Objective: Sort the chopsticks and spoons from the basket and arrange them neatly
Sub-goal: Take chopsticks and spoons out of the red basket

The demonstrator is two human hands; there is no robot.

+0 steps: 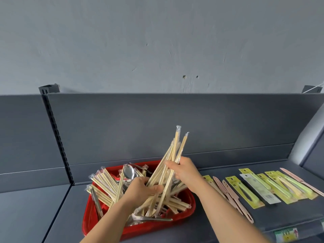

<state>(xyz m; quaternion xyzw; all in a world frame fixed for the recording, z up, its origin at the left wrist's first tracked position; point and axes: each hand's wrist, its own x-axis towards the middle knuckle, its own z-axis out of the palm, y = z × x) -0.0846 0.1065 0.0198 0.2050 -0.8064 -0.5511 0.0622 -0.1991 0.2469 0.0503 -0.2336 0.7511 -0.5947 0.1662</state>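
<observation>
Left hand [140, 188]: fingers curled round lower end of wrapped chopstick bundle [175, 149], held over red basket [192, 206]. Right hand [185, 170]: fingers curled round same bundle higher up. Bundle tilted; wrapped tips fan out above right fingers. Loose chopsticks [103, 183] and spoon [128, 171] lie in basket, left of left fingers.

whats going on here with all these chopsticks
A person is sorting the red basket on a dark shelf. The left grip holds a bundle of wrapped chopsticks low down, above the basket, and the right grip holds it higher up. More chopsticks and spoons lie in the basket. Packaged utensils lie in a row to its right.
</observation>
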